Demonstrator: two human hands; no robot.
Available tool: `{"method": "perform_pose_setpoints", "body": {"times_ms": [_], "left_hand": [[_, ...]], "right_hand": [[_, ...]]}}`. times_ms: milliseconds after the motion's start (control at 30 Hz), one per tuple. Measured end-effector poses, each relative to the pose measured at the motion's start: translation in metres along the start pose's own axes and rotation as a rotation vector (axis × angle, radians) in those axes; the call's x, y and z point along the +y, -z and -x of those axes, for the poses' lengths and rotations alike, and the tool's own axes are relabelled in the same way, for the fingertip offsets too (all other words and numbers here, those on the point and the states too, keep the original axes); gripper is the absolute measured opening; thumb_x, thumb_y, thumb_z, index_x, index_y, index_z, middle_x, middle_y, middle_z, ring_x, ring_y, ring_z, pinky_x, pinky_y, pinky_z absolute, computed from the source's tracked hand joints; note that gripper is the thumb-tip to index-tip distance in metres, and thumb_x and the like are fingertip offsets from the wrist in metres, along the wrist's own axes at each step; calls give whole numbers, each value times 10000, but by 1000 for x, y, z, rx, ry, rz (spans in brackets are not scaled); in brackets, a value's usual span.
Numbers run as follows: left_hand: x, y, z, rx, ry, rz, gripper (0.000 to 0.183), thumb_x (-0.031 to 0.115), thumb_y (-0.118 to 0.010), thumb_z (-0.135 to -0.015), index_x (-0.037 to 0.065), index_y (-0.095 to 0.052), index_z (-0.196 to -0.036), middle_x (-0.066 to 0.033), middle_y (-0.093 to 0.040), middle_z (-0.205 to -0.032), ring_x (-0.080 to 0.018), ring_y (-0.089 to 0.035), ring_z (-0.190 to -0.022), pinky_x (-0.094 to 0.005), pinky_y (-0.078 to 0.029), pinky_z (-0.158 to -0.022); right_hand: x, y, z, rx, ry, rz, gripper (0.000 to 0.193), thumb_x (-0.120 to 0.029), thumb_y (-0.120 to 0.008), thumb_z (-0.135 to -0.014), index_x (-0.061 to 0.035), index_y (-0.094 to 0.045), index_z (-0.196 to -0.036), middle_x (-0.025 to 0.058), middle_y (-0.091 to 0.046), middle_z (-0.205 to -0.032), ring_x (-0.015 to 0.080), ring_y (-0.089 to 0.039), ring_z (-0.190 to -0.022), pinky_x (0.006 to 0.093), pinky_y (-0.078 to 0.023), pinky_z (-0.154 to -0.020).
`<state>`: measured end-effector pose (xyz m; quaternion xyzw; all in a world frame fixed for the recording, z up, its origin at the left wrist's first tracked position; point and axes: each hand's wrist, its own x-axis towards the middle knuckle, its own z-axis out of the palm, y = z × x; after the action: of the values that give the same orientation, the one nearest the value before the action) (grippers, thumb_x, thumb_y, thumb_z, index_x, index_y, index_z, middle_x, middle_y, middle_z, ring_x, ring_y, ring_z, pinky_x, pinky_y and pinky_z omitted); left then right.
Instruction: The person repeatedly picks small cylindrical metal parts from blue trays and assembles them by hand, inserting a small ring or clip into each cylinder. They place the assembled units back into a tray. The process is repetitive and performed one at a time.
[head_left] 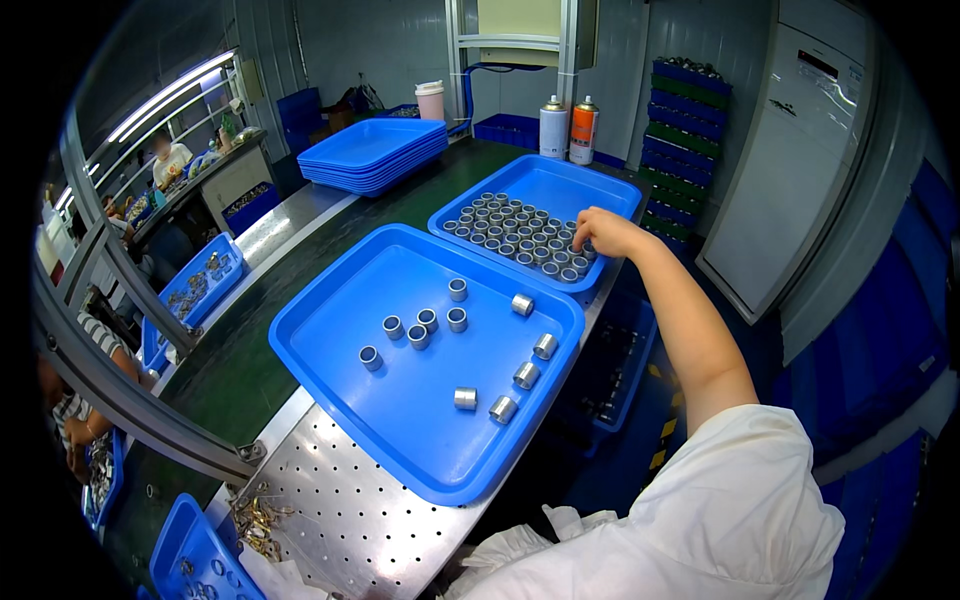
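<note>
At nine o'clock in the view, a blue tray (224, 244) of metal parts lies beyond a metal post. Between seven and eight o'clock, a smaller tray (188, 524) carries rings, with brass-coloured pieces (262, 520) beside it on the perforated table (350, 505). At eleven o'clock sits a stack of blue trays (375, 150). The near tray (440, 455), about the middle, holds eleven metal rings: six upright, from its nine to its one o'clock, and five on their sides, from two to five. At one o'clock, the far tray (560, 180) bears a packed cluster of upright rings (523, 239); two spray cans (568, 133) stand just behind. At two o'clock, the right hand (608, 232) reaches down to the cluster's right edge, fingers bent and close together; whether they pinch a ring cannot be told. Farther out are stacked crates (685, 140) and a white cabinet (785, 180).
</note>
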<state>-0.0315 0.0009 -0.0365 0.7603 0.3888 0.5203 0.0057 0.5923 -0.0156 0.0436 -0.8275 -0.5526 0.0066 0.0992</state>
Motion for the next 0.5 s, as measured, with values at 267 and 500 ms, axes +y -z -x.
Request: {"method": "perform_pose_setpoints", "body": {"times_ms": [267,500], "left_hand": [[0,0,1,3,25,15,63,-9,-590,-805,-59,-600,-842,-214,-576,-950,-323,-546,-793,-377,-461,-680],[1,0,2,9,47,31,58,-21,-588,-796,-57,-599,-839,-214,-575,-945,-330,-548,-807,-387,-465,-711]], "right_hand": [[-6,0,-3,-14,-14,-14,357,88,-466,-712,-119,-730,-834,69,-571,-993,248,-498,-1018,315,-424,-888],[-6,-2,-5,-11,-7,-16,371,92,-462,-716,-127,-733,-842,71,-573,-1004,248,-501,-1011,315,-421,-890]]}}
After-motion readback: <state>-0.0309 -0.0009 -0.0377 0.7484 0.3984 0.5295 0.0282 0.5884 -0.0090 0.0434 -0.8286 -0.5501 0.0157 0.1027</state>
